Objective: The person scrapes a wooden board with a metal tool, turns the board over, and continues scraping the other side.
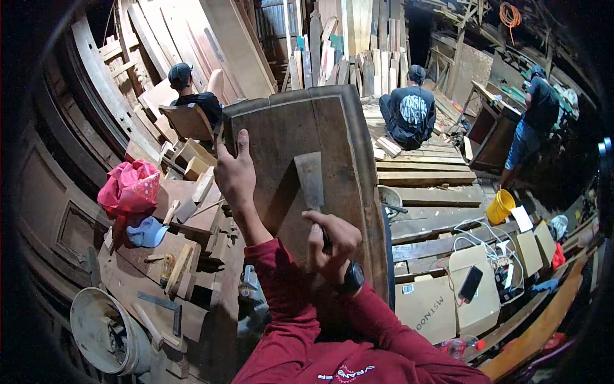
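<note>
A dark wooden panel [332, 128] with a moulded border stands tilted in front of me. My left hand [234, 174] grips its left edge, fingers up along the wood. My right hand [332, 243] is closed on the handle of a flat metal scraper [311, 179], whose blade lies against the panel's face. I wear a red long-sleeved shirt and a black watch on the right wrist.
Three other people work at the back: one by a chair [188, 121] at left, one crouched on planks [409, 109], one standing at right [534, 121]. A pink cloth [131, 185], grey bucket [102, 329], yellow bucket [500, 206], cardboard boxes [441, 307] and a phone [470, 283] lie around.
</note>
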`<action>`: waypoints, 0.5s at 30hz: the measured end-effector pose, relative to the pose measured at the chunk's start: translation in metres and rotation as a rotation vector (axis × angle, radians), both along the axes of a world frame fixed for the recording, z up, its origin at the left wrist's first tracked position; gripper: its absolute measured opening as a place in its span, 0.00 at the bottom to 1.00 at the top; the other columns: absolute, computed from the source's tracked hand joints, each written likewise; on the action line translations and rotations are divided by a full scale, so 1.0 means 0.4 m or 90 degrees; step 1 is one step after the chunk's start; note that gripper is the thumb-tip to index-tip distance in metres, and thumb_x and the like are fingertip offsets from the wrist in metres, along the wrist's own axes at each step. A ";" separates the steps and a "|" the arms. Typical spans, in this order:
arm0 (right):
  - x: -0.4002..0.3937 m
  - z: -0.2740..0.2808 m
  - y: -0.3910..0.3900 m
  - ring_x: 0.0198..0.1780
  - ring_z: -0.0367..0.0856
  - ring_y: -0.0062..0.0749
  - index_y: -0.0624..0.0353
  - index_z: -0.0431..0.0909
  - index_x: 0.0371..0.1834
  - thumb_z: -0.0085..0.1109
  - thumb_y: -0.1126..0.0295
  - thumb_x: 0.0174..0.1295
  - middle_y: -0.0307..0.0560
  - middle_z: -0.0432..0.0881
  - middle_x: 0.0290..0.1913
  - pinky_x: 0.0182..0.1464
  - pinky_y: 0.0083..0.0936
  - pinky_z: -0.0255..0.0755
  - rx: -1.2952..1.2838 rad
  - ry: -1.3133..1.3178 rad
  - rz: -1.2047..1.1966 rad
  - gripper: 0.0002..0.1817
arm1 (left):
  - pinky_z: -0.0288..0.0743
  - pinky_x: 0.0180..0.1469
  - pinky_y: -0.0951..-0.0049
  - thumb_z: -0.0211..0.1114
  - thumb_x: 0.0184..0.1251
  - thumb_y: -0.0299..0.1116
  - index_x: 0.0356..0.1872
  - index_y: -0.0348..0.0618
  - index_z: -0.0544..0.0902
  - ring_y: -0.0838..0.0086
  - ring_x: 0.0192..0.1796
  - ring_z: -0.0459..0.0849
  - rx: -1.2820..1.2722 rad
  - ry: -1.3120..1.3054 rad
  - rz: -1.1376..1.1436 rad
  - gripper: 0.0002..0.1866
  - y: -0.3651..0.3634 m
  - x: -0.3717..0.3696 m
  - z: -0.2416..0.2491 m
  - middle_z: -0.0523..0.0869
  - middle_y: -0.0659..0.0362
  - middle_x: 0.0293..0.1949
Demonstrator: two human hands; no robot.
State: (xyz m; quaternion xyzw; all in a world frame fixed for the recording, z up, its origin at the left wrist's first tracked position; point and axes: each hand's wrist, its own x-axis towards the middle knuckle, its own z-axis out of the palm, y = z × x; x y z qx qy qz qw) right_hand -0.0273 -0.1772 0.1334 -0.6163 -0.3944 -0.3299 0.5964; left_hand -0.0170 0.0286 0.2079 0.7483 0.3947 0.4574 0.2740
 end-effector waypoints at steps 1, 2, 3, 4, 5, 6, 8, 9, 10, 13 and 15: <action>-0.016 -0.014 -0.007 0.28 0.87 0.44 0.66 0.87 0.39 0.54 0.76 0.60 0.56 0.87 0.30 0.34 0.31 0.78 -0.022 0.011 0.002 0.12 | 0.77 0.59 0.44 0.52 0.72 0.73 0.59 0.29 0.79 0.33 0.58 0.82 0.000 0.002 0.002 0.46 -0.001 0.000 -0.002 0.85 0.28 0.51; -0.022 -0.018 -0.009 0.28 0.87 0.45 0.66 0.87 0.39 0.54 0.75 0.60 0.55 0.87 0.29 0.34 0.31 0.78 -0.043 0.020 0.006 0.12 | 0.77 0.59 0.44 0.52 0.72 0.73 0.59 0.29 0.79 0.33 0.58 0.83 0.001 0.002 0.006 0.46 0.001 0.000 0.000 0.85 0.28 0.51; -0.013 -0.013 -0.003 0.28 0.87 0.44 0.66 0.87 0.39 0.54 0.75 0.60 0.55 0.86 0.29 0.34 0.31 0.78 -0.027 0.013 0.013 0.12 | 0.77 0.59 0.44 0.52 0.72 0.73 0.59 0.29 0.79 0.33 0.57 0.83 -0.004 0.005 0.011 0.46 0.001 0.000 0.001 0.85 0.28 0.50; -0.006 0.008 0.008 0.27 0.87 0.44 0.65 0.88 0.39 0.54 0.75 0.60 0.55 0.86 0.29 0.34 0.30 0.78 -0.009 0.011 0.018 0.12 | 0.77 0.59 0.44 0.52 0.72 0.73 0.59 0.29 0.79 0.33 0.57 0.83 -0.008 0.014 0.015 0.46 -0.007 -0.004 0.006 0.85 0.28 0.50; 0.005 0.028 0.021 0.27 0.87 0.44 0.65 0.88 0.39 0.53 0.74 0.61 0.55 0.86 0.29 0.33 0.30 0.78 0.010 0.009 0.022 0.12 | 0.77 0.59 0.44 0.52 0.72 0.73 0.59 0.29 0.78 0.33 0.57 0.83 -0.010 0.022 0.017 0.46 -0.011 -0.006 0.010 0.85 0.28 0.50; 0.016 0.043 0.032 0.27 0.86 0.41 0.64 0.88 0.39 0.53 0.74 0.61 0.55 0.86 0.29 0.33 0.29 0.77 0.042 0.025 0.031 0.12 | 0.77 0.59 0.44 0.52 0.72 0.73 0.60 0.29 0.78 0.33 0.57 0.83 -0.008 0.023 0.021 0.46 -0.011 -0.005 0.010 0.85 0.28 0.50; 0.016 0.059 0.031 0.27 0.86 0.37 0.64 0.88 0.39 0.53 0.73 0.61 0.54 0.86 0.29 0.33 0.27 0.77 0.052 0.071 0.049 0.13 | 0.77 0.59 0.44 0.52 0.72 0.73 0.60 0.30 0.78 0.33 0.57 0.83 -0.005 0.024 0.025 0.46 -0.006 0.003 0.001 0.85 0.28 0.50; 0.011 0.050 0.027 0.27 0.86 0.36 0.65 0.88 0.40 0.53 0.73 0.62 0.54 0.86 0.29 0.33 0.26 0.76 0.055 0.060 0.044 0.13 | 0.77 0.59 0.44 0.52 0.72 0.72 0.64 0.33 0.77 0.34 0.57 0.83 0.007 0.004 0.021 0.45 0.008 0.014 -0.014 0.85 0.29 0.51; -0.001 0.033 0.022 0.26 0.86 0.35 0.65 0.88 0.40 0.53 0.73 0.62 0.54 0.86 0.29 0.33 0.26 0.76 0.057 0.050 0.040 0.13 | 0.77 0.60 0.44 0.52 0.72 0.72 0.65 0.34 0.76 0.34 0.57 0.83 0.011 0.003 0.015 0.45 0.005 0.015 -0.012 0.85 0.29 0.52; -0.005 0.020 0.038 0.26 0.85 0.33 0.65 0.88 0.40 0.53 0.72 0.62 0.52 0.86 0.28 0.32 0.24 0.75 0.074 0.065 0.050 0.13 | 0.69 0.70 0.49 0.47 0.67 0.80 0.70 0.27 0.72 0.38 0.68 0.77 -0.063 0.016 -0.038 0.57 -0.029 -0.011 0.025 0.79 0.29 0.63; 0.011 0.028 0.063 0.25 0.83 0.29 0.67 0.88 0.41 0.53 0.72 0.63 0.50 0.86 0.28 0.32 0.24 0.74 0.108 0.080 0.070 0.13 | 0.69 0.70 0.49 0.47 0.67 0.80 0.70 0.26 0.72 0.38 0.68 0.77 -0.055 0.005 -0.042 0.57 -0.028 -0.009 0.024 0.79 0.29 0.63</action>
